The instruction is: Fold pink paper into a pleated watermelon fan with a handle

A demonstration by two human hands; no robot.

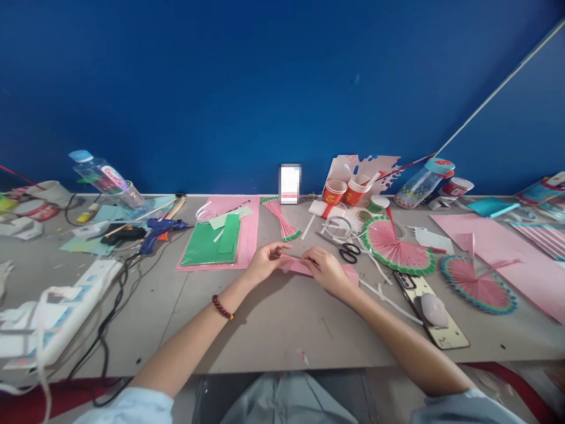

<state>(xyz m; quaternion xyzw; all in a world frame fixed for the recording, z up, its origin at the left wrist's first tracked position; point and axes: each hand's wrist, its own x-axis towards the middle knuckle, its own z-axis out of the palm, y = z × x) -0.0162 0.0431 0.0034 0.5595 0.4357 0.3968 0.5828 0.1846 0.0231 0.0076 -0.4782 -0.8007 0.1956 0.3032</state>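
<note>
A strip of pink paper [298, 267] runs between my hands just above the grey table. My left hand [266, 261] pinches its left end, and my right hand [324, 268] grips it further right, fingertips closed on the upper edge. Part of the strip sticks out past my right hand. Beyond my hands lies a pleated pink paper piece with green ends [281, 219], narrow in the middle. Black-handled scissors [348, 252] rest to the right of my right hand. A watermelon-like paper fan [397, 244] lies further right.
Green paper [207, 247] lies on pink sheets at the left, beside a blue glue gun [161, 229]. A white power strip [83, 312] and cables are at far left. Paper cups [334, 191] stand at the back. A phone [450, 335] and a second fan [479, 285] lie right.
</note>
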